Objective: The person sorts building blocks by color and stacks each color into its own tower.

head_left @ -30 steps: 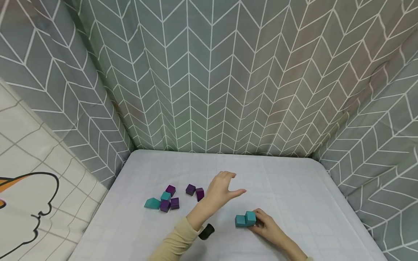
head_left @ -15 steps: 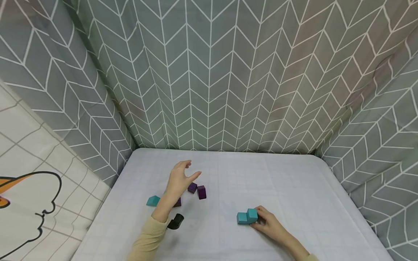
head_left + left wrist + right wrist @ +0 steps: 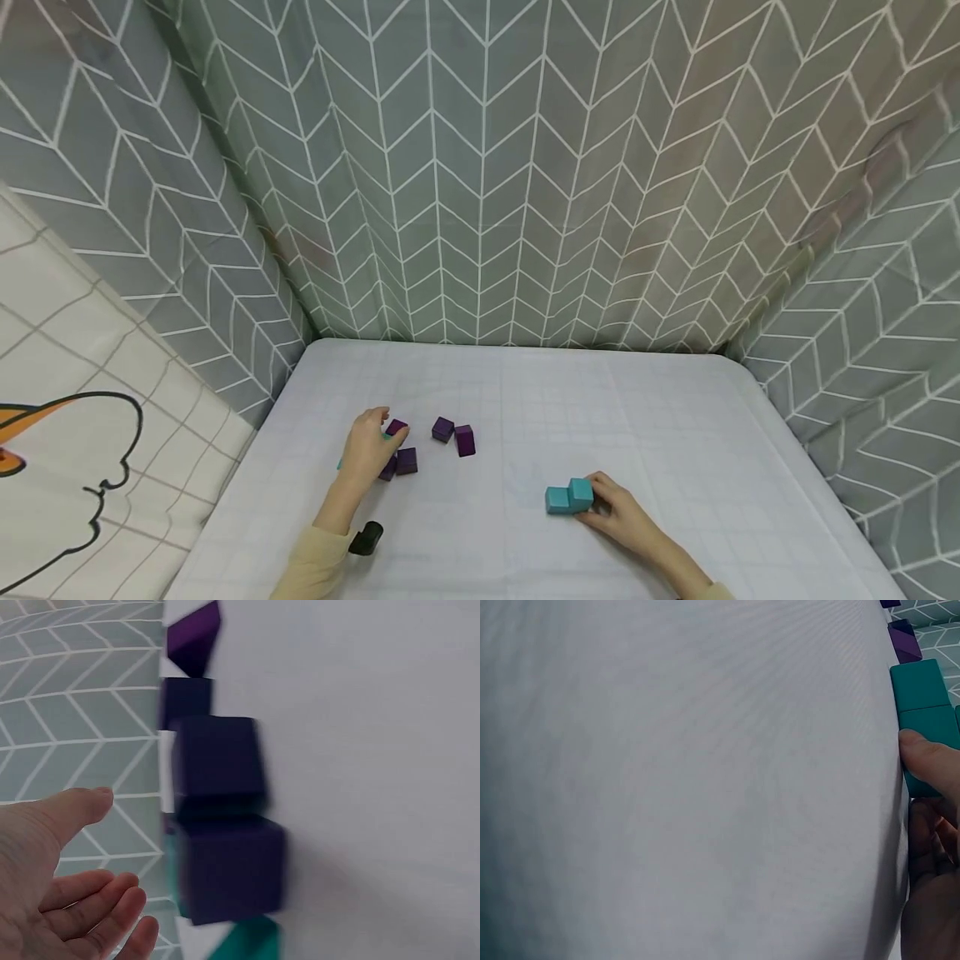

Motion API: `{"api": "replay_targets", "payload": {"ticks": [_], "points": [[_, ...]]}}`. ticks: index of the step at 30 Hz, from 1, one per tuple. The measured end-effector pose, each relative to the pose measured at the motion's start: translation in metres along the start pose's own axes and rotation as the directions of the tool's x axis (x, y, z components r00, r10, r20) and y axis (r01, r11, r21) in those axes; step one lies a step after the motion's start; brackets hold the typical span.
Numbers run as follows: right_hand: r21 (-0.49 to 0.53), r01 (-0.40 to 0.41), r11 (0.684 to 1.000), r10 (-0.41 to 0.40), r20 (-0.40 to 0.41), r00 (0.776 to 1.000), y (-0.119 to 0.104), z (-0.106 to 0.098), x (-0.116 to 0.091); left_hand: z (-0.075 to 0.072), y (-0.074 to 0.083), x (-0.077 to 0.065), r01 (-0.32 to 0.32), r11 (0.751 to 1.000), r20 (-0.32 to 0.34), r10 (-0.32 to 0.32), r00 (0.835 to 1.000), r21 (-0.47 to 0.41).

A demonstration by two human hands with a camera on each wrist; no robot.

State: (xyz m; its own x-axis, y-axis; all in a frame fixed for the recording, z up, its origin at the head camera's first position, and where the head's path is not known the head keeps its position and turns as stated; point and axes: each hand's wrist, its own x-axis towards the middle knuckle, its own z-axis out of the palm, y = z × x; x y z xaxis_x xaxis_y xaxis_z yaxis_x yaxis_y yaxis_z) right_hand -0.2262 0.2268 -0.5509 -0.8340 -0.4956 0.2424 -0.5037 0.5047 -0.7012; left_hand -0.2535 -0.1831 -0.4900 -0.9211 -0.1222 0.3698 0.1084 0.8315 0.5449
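Note:
My left hand [image 3: 366, 450] is over the cluster at the left of the table, fingers and thumb apart around a teal block mostly hidden by it. Beside it lie purple blocks [image 3: 407, 461]. In the left wrist view the hand [image 3: 75, 877] holds nothing visible; two dark purple blocks [image 3: 232, 870] stand nearby, with a teal block [image 3: 251, 941] below them. To the right, my right hand [image 3: 621, 518] grips a teal block [image 3: 581, 494] that touches another teal block [image 3: 557, 500]. The thumb [image 3: 922, 754] presses its side in the right wrist view.
Two more purple blocks [image 3: 465, 441] lie close together right of the cluster. A white cloth [image 3: 637, 417] covers the table, and a grey patterned curtain [image 3: 510, 208] hangs behind it. A small black device [image 3: 366, 538] sits at the left wrist.
My left hand has moved left and then down, from the middle of the table to the block cluster. The right hand keeps its grip on the teal block in place.

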Motion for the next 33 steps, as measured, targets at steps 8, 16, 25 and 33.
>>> {"api": "replay_targets", "payload": {"ticks": [8, 16, 25, 33], "points": [[0.010, 0.020, 1.000, -0.020, 0.001, 1.000, 0.003, 0.000, 0.000, 0.010, -0.016, -0.013, 0.043, 0.999, 0.042, -0.044, 0.998, 0.015], [-0.007, 0.056, 0.998, -0.056, -0.013, 0.998, -0.013, -0.004, -0.001, 0.012, -0.018, -0.015, 0.091, 0.995, 0.072, -0.094, 0.993, 0.046], [0.014, 0.036, 0.999, -0.036, -0.003, 0.999, -0.015, -0.004, -0.001, 0.011, -0.017, -0.015, 0.146, 0.986, 0.121, -0.155, 0.980, 0.079], [0.024, 0.040, 0.999, -0.040, 0.005, 0.999, -0.035, -0.012, 0.001, 0.009, -0.015, -0.015, 0.184, 0.980, 0.121, -0.193, 0.974, 0.076]]}}
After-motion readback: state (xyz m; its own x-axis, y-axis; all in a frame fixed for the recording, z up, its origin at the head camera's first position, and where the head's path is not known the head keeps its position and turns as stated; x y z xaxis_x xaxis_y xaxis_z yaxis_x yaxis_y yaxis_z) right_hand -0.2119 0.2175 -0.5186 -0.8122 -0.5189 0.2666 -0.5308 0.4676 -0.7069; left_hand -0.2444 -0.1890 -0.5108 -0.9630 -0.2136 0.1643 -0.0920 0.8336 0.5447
